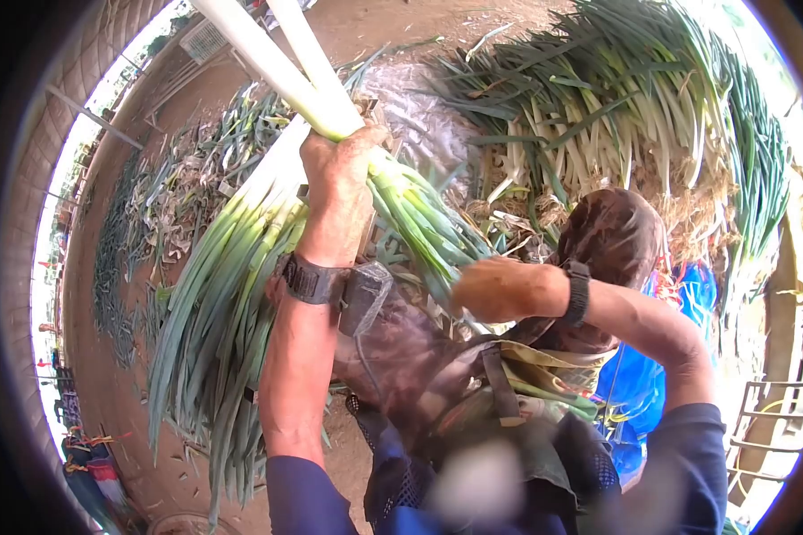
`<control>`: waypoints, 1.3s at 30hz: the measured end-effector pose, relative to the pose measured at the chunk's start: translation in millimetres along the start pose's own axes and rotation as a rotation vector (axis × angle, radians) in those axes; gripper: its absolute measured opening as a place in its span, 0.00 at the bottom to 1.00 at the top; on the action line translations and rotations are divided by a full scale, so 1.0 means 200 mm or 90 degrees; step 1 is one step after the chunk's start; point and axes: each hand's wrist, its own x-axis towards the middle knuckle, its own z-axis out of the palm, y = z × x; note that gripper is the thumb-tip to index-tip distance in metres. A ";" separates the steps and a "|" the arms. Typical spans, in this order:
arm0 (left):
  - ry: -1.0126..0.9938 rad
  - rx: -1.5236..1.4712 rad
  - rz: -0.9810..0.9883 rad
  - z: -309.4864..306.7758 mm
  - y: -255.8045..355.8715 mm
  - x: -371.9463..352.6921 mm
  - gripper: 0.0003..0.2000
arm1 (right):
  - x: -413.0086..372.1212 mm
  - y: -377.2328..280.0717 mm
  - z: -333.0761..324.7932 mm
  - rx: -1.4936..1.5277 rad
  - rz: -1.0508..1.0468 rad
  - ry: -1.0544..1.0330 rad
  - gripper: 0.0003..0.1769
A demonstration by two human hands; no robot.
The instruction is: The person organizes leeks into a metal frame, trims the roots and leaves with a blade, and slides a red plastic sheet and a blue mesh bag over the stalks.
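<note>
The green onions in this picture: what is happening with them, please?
The person's left hand has some green onions in its grip, around their middle. The right hand is curled at their leaf ends; its exact hold is unclear. More lie in a bunch alongside and a large heap at upper right.

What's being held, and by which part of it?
Leeks; the left hand grips them where pale stalks turn to green leaves. The right hand blurs at those leaves; its grip cannot be told.
</note>
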 end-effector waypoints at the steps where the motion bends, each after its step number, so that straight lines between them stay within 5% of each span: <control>1: 0.007 0.005 -0.002 -0.01 0.00 0.00 0.16 | -0.05 0.04 0.03 -0.013 -0.106 -0.024 0.11; 3: 0.008 0.011 0.023 -0.02 -0.05 0.00 0.15 | -0.01 0.05 -0.18 -0.059 0.132 -0.002 0.14; 4: 0.009 0.018 0.050 -0.01 -0.07 0.00 0.15 | 0.03 0.11 -0.26 -0.036 0.180 0.121 0.20; 6: -0.033 0.143 0.025 0.06 -0.05 -0.08 0.14 | 0.11 0.12 -0.42 0.068 0.087 0.558 0.47; 7: 0.034 0.222 0.057 0.20 -0.04 -0.11 0.17 | 0.23 0.14 -0.44 0.170 -0.051 0.816 0.52; 8: 0.004 0.316 0.112 0.26 -0.12 -0.15 0.22 | 0.23 0.06 -0.56 0.272 -0.021 0.741 0.50; 10: -0.086 0.517 0.295 0.38 -0.13 -0.26 0.22 | 0.17 -0.08 -0.78 0.460 0.276 0.537 0.39; 12: -0.352 0.139 -0.023 0.29 0.02 -0.24 0.20 | 0.11 0.04 -0.76 0.586 -0.069 0.610 0.27; 13: -0.371 0.107 -0.035 0.28 0.01 -0.23 0.20 | 0.11 0.10 -0.74 0.643 -0.180 0.597 0.22; 16: -0.377 0.183 -0.024 0.24 -0.04 -0.20 0.16 | -0.07 -0.07 -0.91 0.863 0.014 0.492 0.30; 17: -0.369 0.141 -0.027 0.23 -0.03 -0.18 0.16 | -0.07 0.17 -0.89 0.683 -0.112 0.427 0.42; 18: -0.332 0.091 -0.051 0.24 0.01 -0.18 0.18 | -0.11 0.17 -0.89 0.823 -0.201 0.376 0.49; 21: -0.259 0.176 -0.010 0.18 0.09 -0.14 0.28 | -0.20 0.17 -0.90 0.811 -0.173 0.445 0.53; 24: -0.266 0.195 0.003 0.16 0.10 -0.15 0.18 | -0.21 0.18 -0.91 0.826 -0.195 0.467 0.53; 39: -0.143 0.242 -0.153 0.41 -0.18 -0.40 0.21 | -0.28 0.02 -0.85 0.682 -0.229 0.666 0.41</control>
